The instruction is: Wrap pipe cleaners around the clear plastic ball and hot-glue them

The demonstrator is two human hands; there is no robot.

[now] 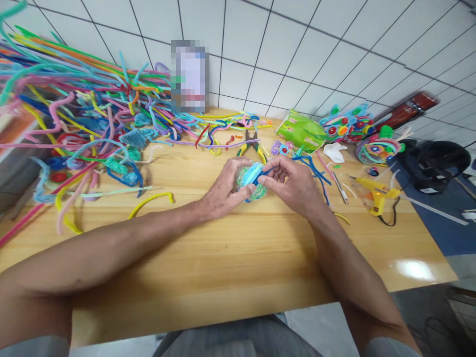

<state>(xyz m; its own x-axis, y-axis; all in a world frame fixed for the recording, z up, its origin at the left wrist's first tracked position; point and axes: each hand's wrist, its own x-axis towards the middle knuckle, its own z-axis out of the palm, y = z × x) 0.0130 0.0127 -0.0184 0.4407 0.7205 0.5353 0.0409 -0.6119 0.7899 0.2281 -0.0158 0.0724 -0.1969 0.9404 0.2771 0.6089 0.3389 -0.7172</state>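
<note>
Your left hand (226, 187) is cupping one ball (250, 173), your right (293, 182) pinching one blue stem (266, 173); one pair of pliers (263, 153) is lying beyond.

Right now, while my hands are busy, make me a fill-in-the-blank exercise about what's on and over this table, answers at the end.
1. The left hand holds a rounded craft piece, while the right hand pinches a dark ____ pipe cleaner at its surface.
2. The big heap of pipe cleaners spreads across the ____ side of the picture.
3. In this view, the yellow glue gun lies to the ____ of the pliers.
4. The soft packet is mostly ____.

Missing words: blue; left; right; green.
</note>
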